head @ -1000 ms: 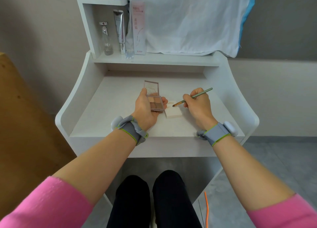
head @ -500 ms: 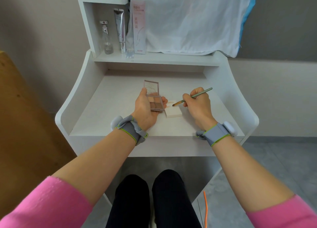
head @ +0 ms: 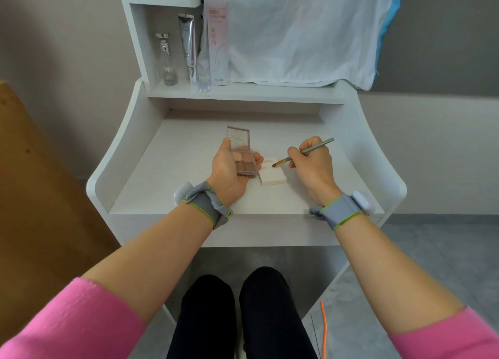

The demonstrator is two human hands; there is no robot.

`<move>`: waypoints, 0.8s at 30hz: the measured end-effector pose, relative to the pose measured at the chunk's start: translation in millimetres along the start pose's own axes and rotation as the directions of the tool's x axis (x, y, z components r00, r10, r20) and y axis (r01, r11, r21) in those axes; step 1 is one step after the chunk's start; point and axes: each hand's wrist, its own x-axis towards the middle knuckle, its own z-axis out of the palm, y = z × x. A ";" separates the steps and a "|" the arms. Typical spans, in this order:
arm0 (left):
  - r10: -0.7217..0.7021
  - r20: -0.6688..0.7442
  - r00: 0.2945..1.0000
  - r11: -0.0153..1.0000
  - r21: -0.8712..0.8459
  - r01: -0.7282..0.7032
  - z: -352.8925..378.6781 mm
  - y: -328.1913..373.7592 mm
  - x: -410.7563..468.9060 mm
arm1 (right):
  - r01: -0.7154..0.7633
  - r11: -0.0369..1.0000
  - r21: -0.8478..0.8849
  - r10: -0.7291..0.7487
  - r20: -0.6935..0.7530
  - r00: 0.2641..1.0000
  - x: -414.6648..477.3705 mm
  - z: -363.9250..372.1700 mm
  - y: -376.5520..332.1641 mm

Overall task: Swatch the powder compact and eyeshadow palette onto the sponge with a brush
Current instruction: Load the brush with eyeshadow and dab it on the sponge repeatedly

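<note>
The eyeshadow step is judged to be in hand. The open eyeshadow palette (head: 244,162) is gripped in the left hand (head: 229,169), lid raised, just above the desk (head: 167,175); four pans in tan and brown shades are seen in its base. The brush (head: 302,153) is pinched in the closed right hand (head: 313,164), its tip resting at the far edge of the white sponge (head: 272,176), which lies on the desk just beside the palette. A faint tan streak is visible on the sponge's far end. The next move is judged to call for a short, light drag across unmarked sponge, or a reload from a pan. No powder compact is seen. On the shelf (head: 243,93) stand a clear bottle (head: 168,61), a silver tube (head: 189,45) and a pink box (head: 217,42); their contents cannot be told.
</note>
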 end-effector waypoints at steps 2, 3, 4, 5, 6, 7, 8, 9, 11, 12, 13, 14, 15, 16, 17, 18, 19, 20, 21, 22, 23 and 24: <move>0.003 -0.005 1.000 1.000 -0.003 -0.003 -0.5 -0.4 0.8 | 0.001 1.000 -0.008 -0.001 -0.013 1.000 0.2 -1.6 0.4; 0.003 -0.006 1.000 1.000 -0.005 -0.003 -0.3 -0.5 0.9 | 0.004 1.000 -0.012 -0.004 -0.027 1.000 0.7 -3.1 0.2; 0.002 -0.006 1.000 1.000 -0.007 -0.002 -0.5 -0.8 0.8 | 0.006 1.000 -0.016 -0.006 -0.037 0.999 0.8 -4.7 -0.1; 0.000 -0.006 1.000 1.000 -0.008 0.000 -0.3 -0.9 0.4 | 0.006 1.000 -0.020 -0.007 -0.043 0.999 1.1 -5.8 -0.4; -0.001 -0.007 1.000 1.000 -0.009 0.001 -0.4 -0.9 0.4 | 0.004 1.000 -0.022 -0.005 -0.044 0.999 0.9 -6.6 -1.0; -0.002 -0.008 1.000 1.000 -0.009 0.002 -0.5 -0.8 0.3 | 0.002 1.000 -0.022 -0.002 -0.041 0.999 0.6 -6.7 -1.2; -0.002 -0.009 1.000 1.000 -0.008 0.002 -0.6 -0.7 0.4 | 0.000 1.000 -0.022 -0.001 -0.035 0.999 0.2 -6.8 -1.4; -0.003 -0.009 1.000 1.000 -0.009 0.003 -0.6 -0.5 0.1 | 0.000 1.000 -0.022 -0.001 -0.030 1.000 -0.1 -6.1 -1.3; -0.007 -0.006 1.000 1.000 -0.016 0.007 -0.7 0.2 -0.5 | -0.001 1.000 -0.011 0.000 -0.031 1.000 -0.6 -5.0 -1.7; -0.009 -0.004 1.000 1.000 -0.019 0.009 -0.7 0.4 -0.7 | -0.007 1.000 0.002 0.007 -0.037 0.999 -0.7 -4.8 -2.4; -0.011 -0.001 1.000 1.000 -0.018 0.011 -0.8 0.9 -0.9 | -0.020 1.000 0.024 0.021 -0.045 0.999 -0.1 -4.4 -3.0; -0.014 0.001 1.000 1.000 -0.013 0.014 -1.0 1.3 -1.0 | -0.034 0.998 0.057 0.037 -0.054 0.998 0.3 -4.2 -4.2; -0.018 0.003 1.000 1.000 -0.009 0.018 -1.3 1.9 -1.6 | -0.046 0.994 0.098 0.053 -0.062 0.997 1.1 -3.6 -5.2; -0.024 0.006 1.000 1.000 -0.010 0.024 -1.7 2.7 -2.3 | -0.054 0.988 0.142 0.064 -0.070 0.995 1.6 -3.4 -6.7; -0.031 0.008 0.999 0.999 -0.015 0.032 -2.2 3.5 -3.3 | -0.058 0.981 0.184 0.073 -0.076 0.994 2.3 -3.1 -7.9; -0.038 0.010 0.999 0.999 -0.023 0.038 -3.1 4.3 -4.1 | -0.058 0.974 0.221 0.078 -0.080 0.994 2.5 -3.1 -9.6; -0.042 0.012 0.999 0.999 -0.030 0.042 -4.1 4.9 -4.8 | -0.056 0.966 0.251 0.079 -0.081 0.994 2.6 -2.9 -11.1; -0.043 0.013 0.999 0.998 -0.035 0.043 -5.4 5.6 -5.5 | -0.053 0.960 0.273 0.078 -0.081 0.994 2.0 -2.8 -13.2; -0.044 0.012 0.999 0.998 -0.037 0.044 -6.5 6.3 -6.4 | -0.048 0.955 0.292 0.074 -0.080 0.994 1.3 -2.4 -15.5; -0.047 0.011 0.999 0.998 -0.034 0.047 -7.6 7.1 -7.2 | -0.041 0.951 0.308 0.069 -0.078 0.995 0.1 -2.2 -17.9; -0.050 0.010 0.999 0.998 -0.026 0.050 -8.6 7.8 -8.0 | -0.036 0.947 0.320 0.063 -0.076 0.995 -0.7 -1.5 -20.2; -0.052 0.008 0.999 0.999 -0.015 0.052 -9.3 8.6 -9.2 | -0.031 0.943 0.331 0.059 -0.074 0.996 -1.7 -1.1 -22.6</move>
